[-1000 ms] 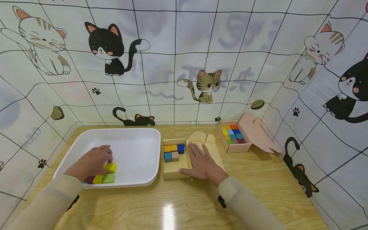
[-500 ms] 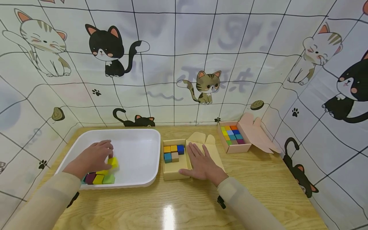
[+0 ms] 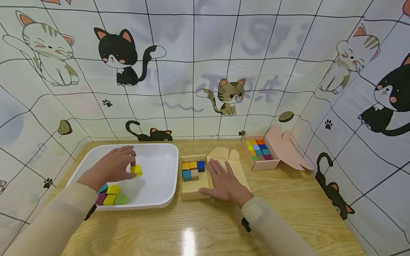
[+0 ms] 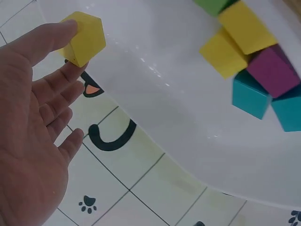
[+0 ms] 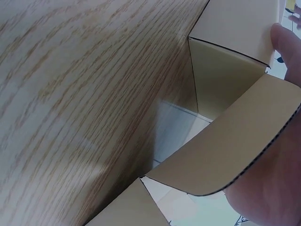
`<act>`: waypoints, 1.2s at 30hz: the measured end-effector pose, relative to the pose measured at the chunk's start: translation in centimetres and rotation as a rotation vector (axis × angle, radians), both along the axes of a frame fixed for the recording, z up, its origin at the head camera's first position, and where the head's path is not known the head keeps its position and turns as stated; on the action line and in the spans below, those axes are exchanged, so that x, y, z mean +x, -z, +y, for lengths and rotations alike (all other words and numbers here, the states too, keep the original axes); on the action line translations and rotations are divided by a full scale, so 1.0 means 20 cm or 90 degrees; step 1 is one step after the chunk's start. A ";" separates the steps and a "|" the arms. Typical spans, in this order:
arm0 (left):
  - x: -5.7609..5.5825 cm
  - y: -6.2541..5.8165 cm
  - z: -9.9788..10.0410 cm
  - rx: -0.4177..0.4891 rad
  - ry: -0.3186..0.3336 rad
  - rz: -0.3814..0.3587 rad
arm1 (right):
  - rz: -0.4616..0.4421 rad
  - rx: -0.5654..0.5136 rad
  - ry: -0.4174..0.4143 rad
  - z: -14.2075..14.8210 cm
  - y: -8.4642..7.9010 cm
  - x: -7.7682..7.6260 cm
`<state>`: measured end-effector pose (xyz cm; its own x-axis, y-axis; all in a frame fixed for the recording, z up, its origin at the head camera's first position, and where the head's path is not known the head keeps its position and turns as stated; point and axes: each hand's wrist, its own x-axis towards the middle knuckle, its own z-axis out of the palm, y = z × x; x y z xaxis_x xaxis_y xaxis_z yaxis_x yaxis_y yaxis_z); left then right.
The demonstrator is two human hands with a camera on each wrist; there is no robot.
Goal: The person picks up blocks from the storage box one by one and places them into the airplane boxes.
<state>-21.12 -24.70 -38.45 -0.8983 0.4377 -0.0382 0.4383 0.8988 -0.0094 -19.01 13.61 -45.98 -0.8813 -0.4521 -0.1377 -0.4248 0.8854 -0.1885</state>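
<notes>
My left hand pinches a yellow cube between thumb and fingertips, raised over the white tray. Below it, at the tray's near left, lie two more yellow cubes, a light green cube, a purple cube and teal cubes. My right hand lies flat with fingers spread on the folded-back lid of a pale yellow cardboard box. Inside that box, several cubes stand in two rows: two orange-yellow, a blue, a teal and a beige one.
A pink box filled with rows of coloured cubes stands at the back right, its lid folded out to the right. Behind the wooden table hangs a cat-patterned cloth, which also runs along both sides.
The left hand has lifted the yellow cube off the cluster and moved it up and right across the tray. The right hand stays on the lid.
</notes>
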 end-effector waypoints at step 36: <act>-0.18 0.03 0.92 -0.036 0.201 0.014 | -0.009 0.001 0.015 -0.01 0.00 0.00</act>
<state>-24.82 -6.24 -39.08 -0.7195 0.6925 -0.0525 0.6944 0.7164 -0.0682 -19.05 13.40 -45.97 -0.8894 -0.4316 -0.1509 -0.4016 0.8952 -0.1933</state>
